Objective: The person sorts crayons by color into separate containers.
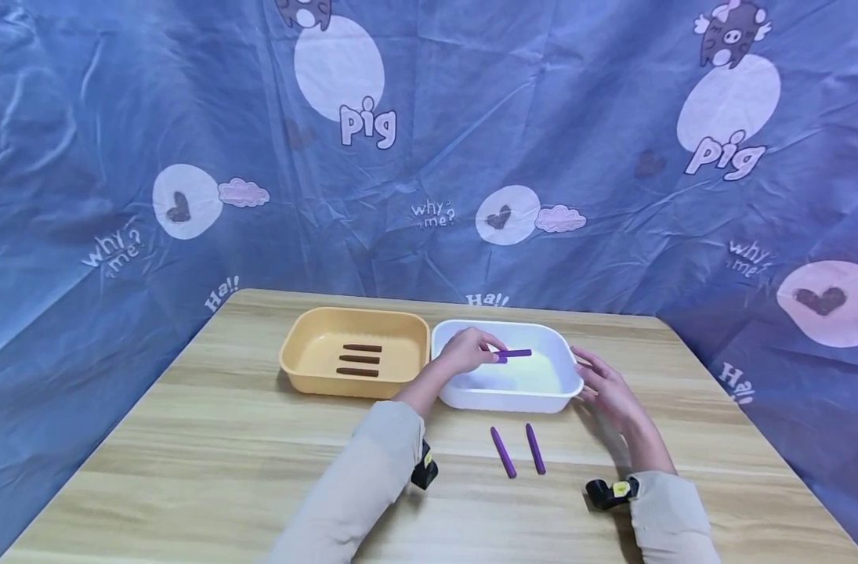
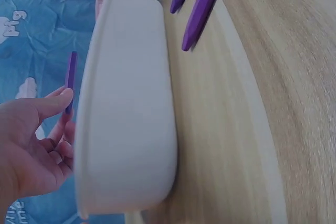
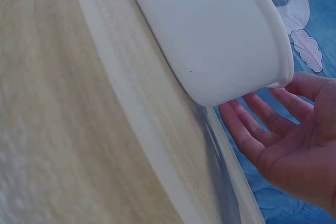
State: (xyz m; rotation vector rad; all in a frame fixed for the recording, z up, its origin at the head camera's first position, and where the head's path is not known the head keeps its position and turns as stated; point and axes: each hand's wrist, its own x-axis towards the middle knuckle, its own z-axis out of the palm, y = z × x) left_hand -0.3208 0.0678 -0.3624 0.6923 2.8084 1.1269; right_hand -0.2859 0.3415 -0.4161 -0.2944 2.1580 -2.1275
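My left hand (image 1: 465,352) pinches a purple crayon (image 1: 516,353) between thumb and fingers, over the inside of a white plastic bin (image 1: 502,402). In the left wrist view the crayon (image 2: 72,72) shows above the bin's rim. Part of a second purple crayon (image 1: 502,360) shows beneath my left hand, the rest of it hidden. My right hand (image 1: 610,390) touches the right end of the white bin, its fingers extended along the wall, as the right wrist view also shows. Two more purple crayons, one on the left (image 1: 503,452) and one on the right (image 1: 535,449), lie on the table before the bin.
Left of the white bin and close against it stands a yellow bin (image 1: 309,384) with three brown crayons (image 1: 360,359) lying in it. Both bins sit toward the back of the wooden table (image 1: 210,462). A blue printed cloth (image 1: 372,235) hangs behind.
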